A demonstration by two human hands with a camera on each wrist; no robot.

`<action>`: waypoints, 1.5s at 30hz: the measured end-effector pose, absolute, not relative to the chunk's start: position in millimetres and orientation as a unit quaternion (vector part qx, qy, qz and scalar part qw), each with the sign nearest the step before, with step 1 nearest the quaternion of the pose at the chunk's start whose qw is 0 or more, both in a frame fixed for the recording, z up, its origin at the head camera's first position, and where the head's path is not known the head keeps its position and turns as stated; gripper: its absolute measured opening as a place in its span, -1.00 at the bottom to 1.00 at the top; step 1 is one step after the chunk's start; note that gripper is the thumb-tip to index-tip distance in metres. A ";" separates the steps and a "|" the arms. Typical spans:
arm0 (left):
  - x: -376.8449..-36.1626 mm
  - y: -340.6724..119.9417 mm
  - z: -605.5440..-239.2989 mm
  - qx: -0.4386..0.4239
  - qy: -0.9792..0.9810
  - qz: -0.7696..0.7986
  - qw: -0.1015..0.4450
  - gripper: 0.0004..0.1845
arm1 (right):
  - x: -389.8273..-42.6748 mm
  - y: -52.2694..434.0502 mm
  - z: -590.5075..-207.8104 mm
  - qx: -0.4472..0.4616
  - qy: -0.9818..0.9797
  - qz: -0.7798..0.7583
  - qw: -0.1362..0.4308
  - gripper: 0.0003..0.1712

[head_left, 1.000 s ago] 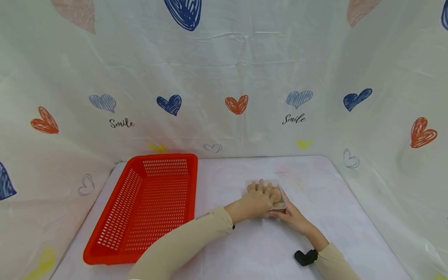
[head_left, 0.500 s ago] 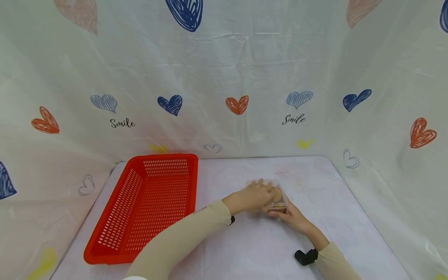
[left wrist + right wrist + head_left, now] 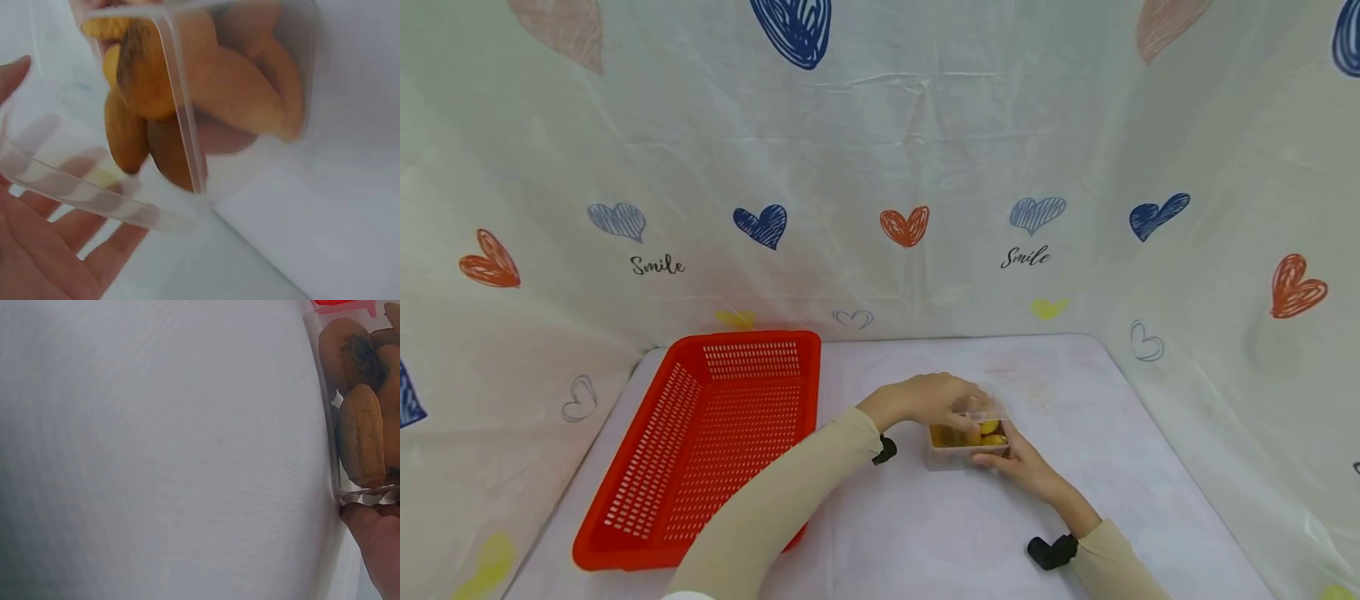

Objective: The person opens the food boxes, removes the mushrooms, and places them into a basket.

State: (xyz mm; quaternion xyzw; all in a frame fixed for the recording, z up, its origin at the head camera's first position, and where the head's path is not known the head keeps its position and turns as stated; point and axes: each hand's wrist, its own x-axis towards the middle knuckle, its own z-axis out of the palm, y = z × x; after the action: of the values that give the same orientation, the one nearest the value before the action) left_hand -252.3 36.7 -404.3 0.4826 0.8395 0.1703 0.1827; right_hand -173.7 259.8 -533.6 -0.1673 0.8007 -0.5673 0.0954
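Note:
A clear plastic box of yellow-brown food pieces stands on the white table, right of centre. My left hand arches over it and grips the clear lid, which is tilted up off the box. That lid lies against my palm and fingers. My right hand holds the box's near right side. In the right wrist view a fingertip presses the box wall, with brown pieces behind it.
A red perforated basket lies on the table's left half, close to my left forearm. A white cloth with printed hearts walls the table at the back and both sides. Black camera mounts sit at the wrists.
My left hand was lying flat on top of the box; it has risen and curled, lifting the lid, so the food inside now shows. The right hand stays at the box.

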 end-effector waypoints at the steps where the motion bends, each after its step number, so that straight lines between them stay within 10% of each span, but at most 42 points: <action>1: -255.2 34.4 -403.7 0.474 0.840 0.191 0.182 -0.42 | -173.4 259.3 -533.5 -0.164 0.803 -0.565 0.095 0.04; 45: -303.6 -1.3 -446.5 0.203 0.737 0.631 0.131 -0.57 | -173.4 257.5 -533.3 -0.127 0.814 -0.561 0.086 0.18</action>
State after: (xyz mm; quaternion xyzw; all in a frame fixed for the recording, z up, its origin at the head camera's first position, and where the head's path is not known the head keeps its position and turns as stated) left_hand -303.6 -1.3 -446.5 0.2035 0.7370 0.6310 0.1313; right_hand -173.4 257.5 -533.3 -0.1268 0.8137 -0.5608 0.0860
